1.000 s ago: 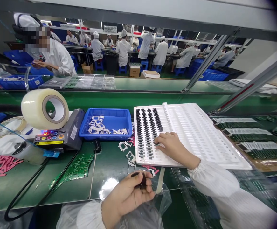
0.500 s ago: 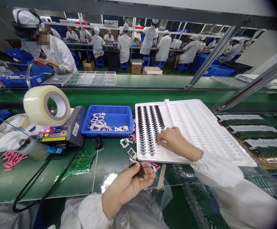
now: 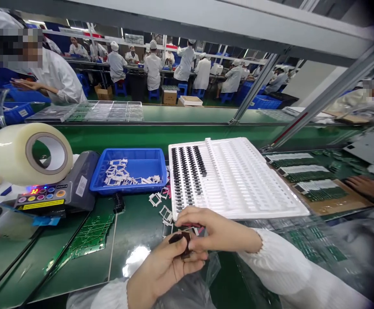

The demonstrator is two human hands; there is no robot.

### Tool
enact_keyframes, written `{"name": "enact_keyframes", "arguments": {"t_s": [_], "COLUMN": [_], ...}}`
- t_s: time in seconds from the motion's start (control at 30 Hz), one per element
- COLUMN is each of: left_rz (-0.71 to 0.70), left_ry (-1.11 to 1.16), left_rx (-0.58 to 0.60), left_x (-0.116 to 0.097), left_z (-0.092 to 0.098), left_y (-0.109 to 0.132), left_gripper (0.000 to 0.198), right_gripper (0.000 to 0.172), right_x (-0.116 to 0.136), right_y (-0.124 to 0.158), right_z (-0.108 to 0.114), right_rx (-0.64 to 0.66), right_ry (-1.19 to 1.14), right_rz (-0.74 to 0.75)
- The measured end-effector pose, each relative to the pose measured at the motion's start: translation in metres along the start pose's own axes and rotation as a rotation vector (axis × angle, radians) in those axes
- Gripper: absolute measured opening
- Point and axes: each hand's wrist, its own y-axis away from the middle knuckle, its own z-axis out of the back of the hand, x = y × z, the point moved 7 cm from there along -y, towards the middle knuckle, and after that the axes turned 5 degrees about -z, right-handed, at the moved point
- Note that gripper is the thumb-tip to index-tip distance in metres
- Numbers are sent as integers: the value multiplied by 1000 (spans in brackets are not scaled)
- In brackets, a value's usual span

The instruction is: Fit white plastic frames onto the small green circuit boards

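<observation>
My left hand [image 3: 164, 268] is palm up in front of the foam tray, its thumb pressed over a few small, flat, dark brown pieces [image 3: 184, 245]. Reaching across from the right, my right hand [image 3: 217, 231] has its thumb and fingertips at the same pieces; its fingers partly cover them. Just beyond both hands lies a white slotted foam tray [image 3: 257, 210]. Rows of small dark parts [image 3: 178, 180] stand in its left slots, and the last of these rows is only part filled.
A blue bin [image 3: 135, 189] holds white frames, with loose white frames [image 3: 155, 199] beside it. At left are a tape dispenser [image 3: 80, 182], a big tape roll [image 3: 0, 148] and green circuit boards [image 3: 92, 236]. Boards [image 3: 322, 189] and another person's hand [image 3: 369, 186] are at right.
My right hand has come back from the tray's part-filled row to the dark pieces in my left hand. That row reaches slightly nearer me. The view has swung right.
</observation>
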Motion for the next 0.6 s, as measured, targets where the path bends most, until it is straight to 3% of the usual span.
{"name": "enact_keyframes", "arguments": {"t_s": [0.07, 0.1, 0.27, 0.37, 0.43, 0.47, 0.53, 0.6], "left_rz": [-28, -42, -86, -82, -50, -35, -17, -9], "left_ry": [7, 12, 66, 82, 85, 90, 106, 122], "left_rx": [8, 18, 31, 41, 31, 25, 15, 17], "left_x": [-1, -2, 1, 3, 3, 3, 2, 1], "left_z": [-1, -2, -2, -2, -1, 0, 1, 2], "left_y": [0, 0, -1, -1, 0, 0, 1, 2], "left_gripper": [19, 22, 36, 33, 26, 25, 24, 24], "right_gripper": [68, 73, 41, 46, 56, 59, 52, 32], "right_x": [8, 11, 21, 23, 16, 9, -13, -35], "right_y": [3, 4, 2, 3, 6, 7, 9, 10], "right_z": [-10, -16, -31, -30, -14, 1, 38, 69], "right_rx": [55, 57, -123, -64, -46, -95, -310, -509], "right_ry": [36, 81, 292, 301, 297, 316, 457, 658], "right_rz": [68, 78, 91, 121, 114, 90, -16, -136]}}
